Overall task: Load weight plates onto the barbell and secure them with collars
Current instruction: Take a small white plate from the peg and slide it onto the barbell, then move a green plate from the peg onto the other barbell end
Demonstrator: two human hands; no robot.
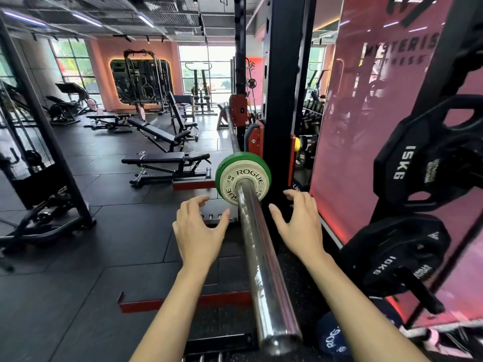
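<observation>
while the chrome barbell sleeve (261,257) runs from the bottom of the view up toward the rack, both bare hands hover on either side of it with nothing in them. the left hand (198,228) sits just left of the sleeve, fingers spread and loosely curled, thumb pointing toward the bar but apart from it. the right hand (300,226) mirrors it on the right side, fingers likewise spread and free of the metal. at the far end of the sleeve, a small white rogue change plate (241,185) is threaded on the bar, lying flat against a larger green plate (227,165) behind it; both stand upright, pushed up near the black rack upright (285,100) with its red j-hook (254,139). the near length of the sleeve is bare chrome up to its end cap. to the right, a black 15kg plate (418,158) and a black 10kg plate (392,257) hang on storage pegs of the rack, well apart from the hands. a blue rogue plate (332,338) lies low on the floor beside the sleeve's near end. adjustable benches (167,160) stand on the dark rubber floor (78,257) to the left.
</observation>
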